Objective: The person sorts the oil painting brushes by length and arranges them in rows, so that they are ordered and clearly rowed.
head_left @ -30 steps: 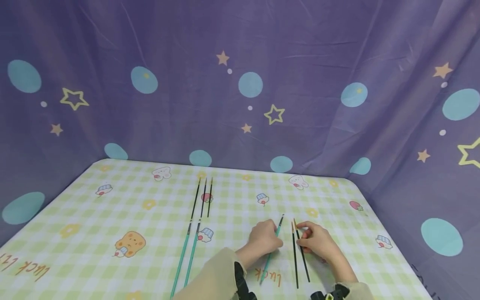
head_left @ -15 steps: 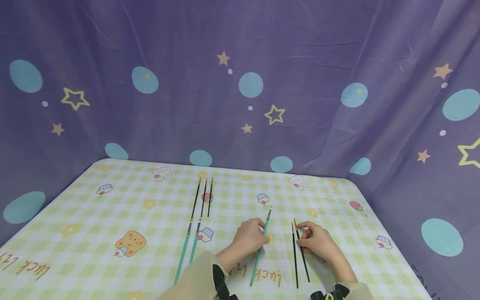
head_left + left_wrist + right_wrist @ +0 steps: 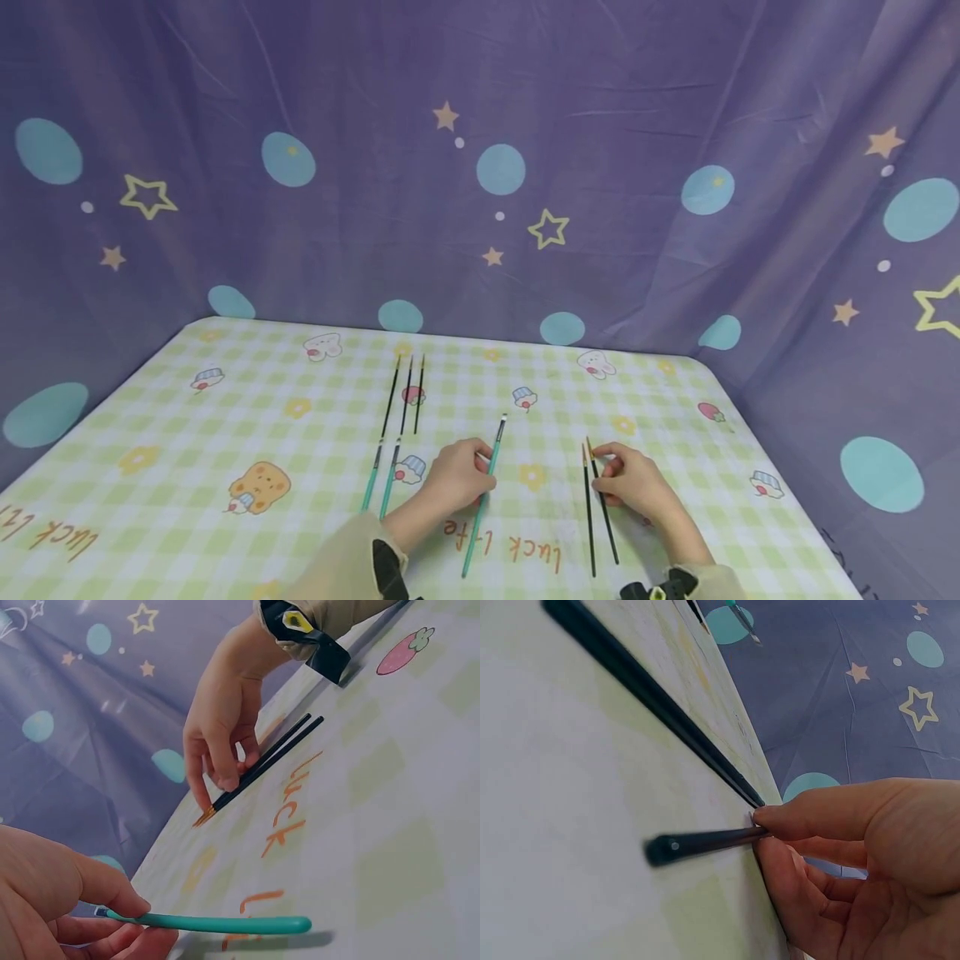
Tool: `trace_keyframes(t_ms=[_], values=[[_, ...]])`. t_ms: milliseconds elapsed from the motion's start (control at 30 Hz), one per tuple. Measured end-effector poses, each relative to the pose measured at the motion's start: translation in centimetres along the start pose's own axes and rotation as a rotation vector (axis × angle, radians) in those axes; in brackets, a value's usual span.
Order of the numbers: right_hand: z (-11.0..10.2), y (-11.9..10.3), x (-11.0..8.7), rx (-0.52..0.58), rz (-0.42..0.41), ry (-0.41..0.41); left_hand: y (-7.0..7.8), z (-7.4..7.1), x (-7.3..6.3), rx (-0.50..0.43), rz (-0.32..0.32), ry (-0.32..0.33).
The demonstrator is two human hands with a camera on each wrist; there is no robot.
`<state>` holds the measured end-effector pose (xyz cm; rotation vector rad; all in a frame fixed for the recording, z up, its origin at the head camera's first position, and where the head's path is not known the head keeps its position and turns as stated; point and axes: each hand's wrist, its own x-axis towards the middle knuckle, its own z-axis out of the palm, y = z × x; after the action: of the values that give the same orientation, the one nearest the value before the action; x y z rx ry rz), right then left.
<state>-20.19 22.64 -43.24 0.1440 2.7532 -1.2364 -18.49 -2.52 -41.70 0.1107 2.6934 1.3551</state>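
My left hand (image 3: 456, 477) pinches a teal-handled paintbrush (image 3: 475, 533) around the middle of its handle, bristles pointing away. The left wrist view shows the brush's rounded teal end (image 3: 285, 925) over its shadow on the cloth. Farther right, my right hand (image 3: 636, 482) pinches a black paintbrush (image 3: 608, 525) near its ferrule between thumb and fingers. A second black paintbrush (image 3: 589, 517) lies just left of it, their bristle ends close together. In the right wrist view, the held brush's dark handle (image 3: 705, 843) runs out from the fingertips, with the other brush (image 3: 652, 697) above it.
Left of my left hand, three black paintbrushes (image 3: 407, 400) lie side by side on the checked tablecloth (image 3: 315, 450). Nearer to me lie two teal paintbrushes (image 3: 391, 479), their lower ends hidden by my left sleeve (image 3: 337, 558). A purple curtain (image 3: 600, 108) hangs behind the table.
My left hand has moved left with the teal paintbrush, away from the two black paintbrushes and toward the brushes on the left. My right hand has stayed in place.
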Motion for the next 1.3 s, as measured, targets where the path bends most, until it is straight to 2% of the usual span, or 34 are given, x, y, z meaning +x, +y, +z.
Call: trace_keyframes(t_ms=[267,433,533,800,1000,1200,1300], values=[[0.0,0.1,0.0,0.001,-0.004,0.005,-1.3,-1.7,-1.0,-0.04,0.016,-0.023],[0.0,0.1,0.0,-0.001,-0.009,0.004,-2.1,-2.8,-1.7,-0.016,0.011,-0.014],[0.0,0.1,0.1,-0.003,-0.006,0.006,-2.5,-3.3,-2.0,-0.039,0.008,-0.024],[0.0,0.1,0.0,0.001,-0.003,0.003,-3.4,-4.6,-3.3,-0.053,-0.062,0.016],[0.1,0.1,0.0,-0.004,-0.003,0.005,-4.2,-5.5,-4.2,-0.075,-0.067,0.034],[0.1,0.2,0.0,0.005,-0.007,0.006,-4.7,-6.3,-4.6,-0.102,-0.115,0.053],[0.1,0.2,0.0,-0.002,-0.014,0.008,-4.8,-6.4,-4.5,-0.08,-0.135,0.066]])
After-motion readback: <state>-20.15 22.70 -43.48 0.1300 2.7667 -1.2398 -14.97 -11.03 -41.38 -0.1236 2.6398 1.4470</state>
